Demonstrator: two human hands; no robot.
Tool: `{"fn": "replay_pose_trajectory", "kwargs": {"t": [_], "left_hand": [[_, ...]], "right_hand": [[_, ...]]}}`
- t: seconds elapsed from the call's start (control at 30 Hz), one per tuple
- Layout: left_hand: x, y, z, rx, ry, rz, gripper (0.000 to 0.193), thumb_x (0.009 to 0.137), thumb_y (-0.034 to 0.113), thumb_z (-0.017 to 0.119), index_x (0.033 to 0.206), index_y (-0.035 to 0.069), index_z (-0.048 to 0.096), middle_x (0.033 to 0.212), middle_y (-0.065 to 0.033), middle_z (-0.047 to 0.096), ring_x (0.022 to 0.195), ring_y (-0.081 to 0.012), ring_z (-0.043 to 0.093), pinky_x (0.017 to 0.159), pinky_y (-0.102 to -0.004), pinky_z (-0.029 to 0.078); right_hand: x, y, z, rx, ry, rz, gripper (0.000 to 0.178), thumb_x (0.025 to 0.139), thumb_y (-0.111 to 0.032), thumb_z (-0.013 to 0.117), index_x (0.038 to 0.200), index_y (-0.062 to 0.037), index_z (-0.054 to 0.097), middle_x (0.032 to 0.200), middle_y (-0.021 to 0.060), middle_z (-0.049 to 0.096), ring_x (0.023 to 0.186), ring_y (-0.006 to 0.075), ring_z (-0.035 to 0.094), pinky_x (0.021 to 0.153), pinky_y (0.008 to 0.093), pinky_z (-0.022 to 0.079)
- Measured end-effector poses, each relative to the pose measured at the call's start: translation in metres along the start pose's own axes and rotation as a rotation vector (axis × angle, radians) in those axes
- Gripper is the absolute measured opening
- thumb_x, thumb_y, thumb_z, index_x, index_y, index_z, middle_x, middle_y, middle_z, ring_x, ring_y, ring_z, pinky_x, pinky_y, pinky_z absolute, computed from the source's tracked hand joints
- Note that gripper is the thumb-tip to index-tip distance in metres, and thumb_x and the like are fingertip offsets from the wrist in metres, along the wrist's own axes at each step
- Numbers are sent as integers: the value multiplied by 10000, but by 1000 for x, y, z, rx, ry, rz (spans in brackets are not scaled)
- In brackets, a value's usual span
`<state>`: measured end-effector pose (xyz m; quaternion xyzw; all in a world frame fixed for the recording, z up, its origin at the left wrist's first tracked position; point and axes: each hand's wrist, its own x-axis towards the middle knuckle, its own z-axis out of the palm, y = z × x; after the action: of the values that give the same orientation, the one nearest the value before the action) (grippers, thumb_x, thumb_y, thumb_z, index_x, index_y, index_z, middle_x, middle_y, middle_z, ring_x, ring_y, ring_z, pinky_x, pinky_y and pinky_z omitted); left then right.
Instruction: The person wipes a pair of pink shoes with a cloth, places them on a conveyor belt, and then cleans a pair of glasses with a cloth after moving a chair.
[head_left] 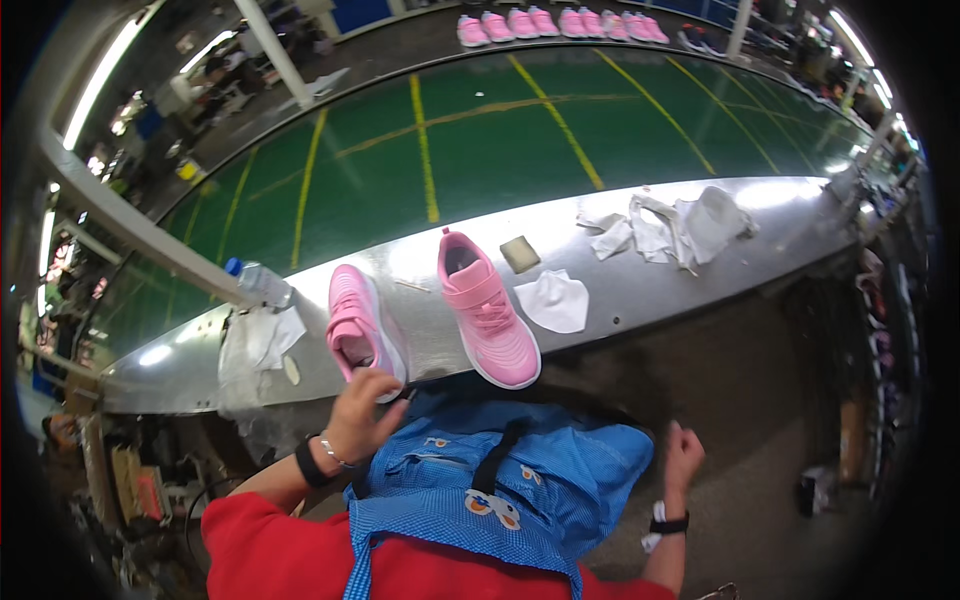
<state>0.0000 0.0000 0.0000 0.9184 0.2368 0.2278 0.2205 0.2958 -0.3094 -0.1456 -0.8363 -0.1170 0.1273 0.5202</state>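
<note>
Two pink sneakers stand on the metal bench ledge (pixel 620 290). My left hand (pixel 362 415) is at the heel of the left sneaker (pixel 352 310), its fingers bent and the thumb held apart from them. Whether the fingertips touch the heel cannot be made out. This sneaker's toe points away from me. The other sneaker (pixel 487 315) has its toe toward me, at the ledge's near edge. Off to the right of my blue apron (pixel 590 480), my right hand (pixel 683 457) hangs low with curled fingers, and nothing shows in it.
A white cloth (pixel 555 301) and a small yellowish block (pixel 519 254) lie beside the right sneaker. White rags (pixel 700 228) are farther right. A blue-capped bottle (pixel 262 283) lies at left. Beyond runs a green conveyor belt (pixel 470 140); a row of pink shoes (pixel 560 23) stands past it.
</note>
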Motion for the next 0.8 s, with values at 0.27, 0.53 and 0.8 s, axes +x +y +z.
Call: {"fn": "replay_pose_trajectory", "kwargs": {"t": [0.27, 0.53, 0.8], "left_hand": [[13, -69, -9, -1, -106, 14, 356, 648, 85, 644, 943, -1, 465, 933, -163, 468, 833, -320, 482, 730, -367, 401], [11, -84, -7, -150, -131, 109, 385, 643, 122, 637, 949, -40, 468, 927, -182, 471, 768, -329, 508, 664, -365, 431], [-7, -100, -18, -130, -478, -75, 346, 667, 190, 615, 919, -16, 498, 840, -157, 492, 724, -332, 504, 639, -388, 426]], "right_hand": [[44, -146, 125, -198, 90, -530, 93, 723, -107, 611, 791, -43, 604, 729, 83, 544, 669, 203, 519, 604, 292, 412], [88, -144, 205, -566, 162, -463, 127, 717, -197, 610, 798, -99, 614, 832, 84, 535, 852, 275, 485, 753, 401, 360], [72, -205, 166, 59, 97, -416, 89, 813, -70, 537, 858, 4, 559, 810, 24, 561, 770, 82, 499, 694, 223, 407]]}}
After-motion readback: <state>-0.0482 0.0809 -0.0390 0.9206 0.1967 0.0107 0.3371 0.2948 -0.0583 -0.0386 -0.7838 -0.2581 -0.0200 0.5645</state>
